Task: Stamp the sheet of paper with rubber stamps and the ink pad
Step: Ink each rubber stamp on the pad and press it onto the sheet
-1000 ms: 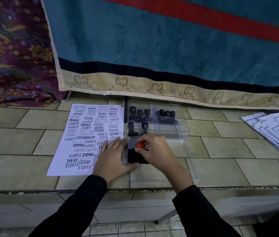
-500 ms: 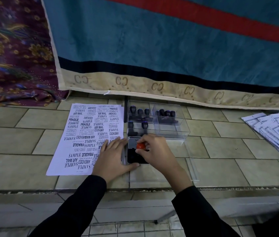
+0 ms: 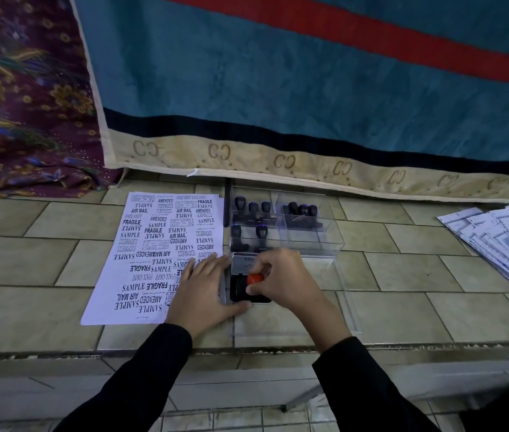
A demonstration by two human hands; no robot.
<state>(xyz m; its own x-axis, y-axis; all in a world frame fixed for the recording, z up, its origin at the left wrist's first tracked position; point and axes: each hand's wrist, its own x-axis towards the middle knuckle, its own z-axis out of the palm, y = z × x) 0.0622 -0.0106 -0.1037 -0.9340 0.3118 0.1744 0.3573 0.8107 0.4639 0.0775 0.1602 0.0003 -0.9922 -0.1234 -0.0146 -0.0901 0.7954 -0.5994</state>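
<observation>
Inking the stamp (image 3: 255, 279) on the ink pad (image 3: 238, 289), ahead of the next print.

The right hand (image 3: 282, 283) had its fingers curled closely round the red-topped stamp, holding it down on the black pad, which sat just beside the right edge of the sheet of paper (image 3: 153, 254) on the tiled tabletop (image 3: 28, 269). The left hand (image 3: 204, 289) lay flat on the sheet's near right corner, fingers straight, thumb against the pad's near edge. The next move likely called for a straight lift and a carry to a bare patch on the crowded sheet.
</observation>
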